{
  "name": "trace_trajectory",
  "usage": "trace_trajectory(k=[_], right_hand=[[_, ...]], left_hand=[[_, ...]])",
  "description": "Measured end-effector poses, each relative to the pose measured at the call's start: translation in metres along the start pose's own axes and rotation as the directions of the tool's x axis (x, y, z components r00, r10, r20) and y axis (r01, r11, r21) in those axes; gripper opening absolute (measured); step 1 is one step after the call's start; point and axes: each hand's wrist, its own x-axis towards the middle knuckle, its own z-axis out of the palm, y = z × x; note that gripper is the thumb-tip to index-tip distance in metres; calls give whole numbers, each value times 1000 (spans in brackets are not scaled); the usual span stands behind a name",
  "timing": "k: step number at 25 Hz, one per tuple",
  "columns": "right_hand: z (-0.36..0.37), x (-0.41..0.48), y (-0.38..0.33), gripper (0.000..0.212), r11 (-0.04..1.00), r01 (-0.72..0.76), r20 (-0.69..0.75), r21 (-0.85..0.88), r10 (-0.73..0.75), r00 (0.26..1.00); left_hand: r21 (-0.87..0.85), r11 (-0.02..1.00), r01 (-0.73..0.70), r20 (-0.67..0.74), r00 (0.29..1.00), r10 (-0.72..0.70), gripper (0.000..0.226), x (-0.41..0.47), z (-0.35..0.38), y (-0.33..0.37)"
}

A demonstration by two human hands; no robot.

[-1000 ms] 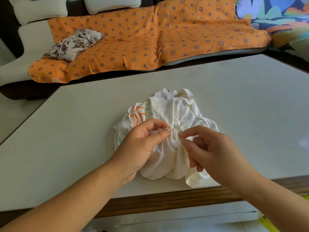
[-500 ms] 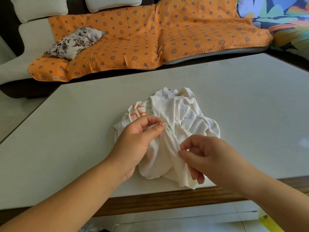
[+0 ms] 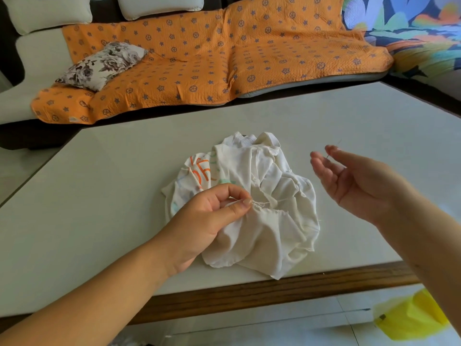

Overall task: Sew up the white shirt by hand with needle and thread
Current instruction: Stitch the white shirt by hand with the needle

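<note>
Pinching shirt [image 3: 264, 226], left fingers [image 3: 238, 208]; needle [image 3: 329, 153], right [image 3: 318, 161]

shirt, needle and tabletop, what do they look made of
White shirt: soft matte cloth, probably cotton knit; it bunches in limp folds, with a fraying edge. Needle: thin stiff sliver, presumably steel, too small to tell finish. Tabletop: smooth pale slab with faint sheen, perhaps stone or laminate, over a wood-grain edge.
</note>
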Motion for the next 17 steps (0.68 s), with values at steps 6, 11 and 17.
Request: trace_trajectory(k=[6, 11, 17], right_hand=[[-26, 23, -12, 10, 980, 136, -178, 142, -110, 978], [-42, 28, -15, 14, 978, 126, -272, 168, -77, 959], [-55, 36, -18, 15, 964, 253, -404, -88, -266, 875]], left_hand=[[-1, 1000, 16, 38, 999, -16, 7, -3, -3, 0], [-8, 1000, 22, 28, 999, -22, 5, -3, -3, 1], [-17, 998, 59, 32, 998, -59, 9, -2, -1, 3]])
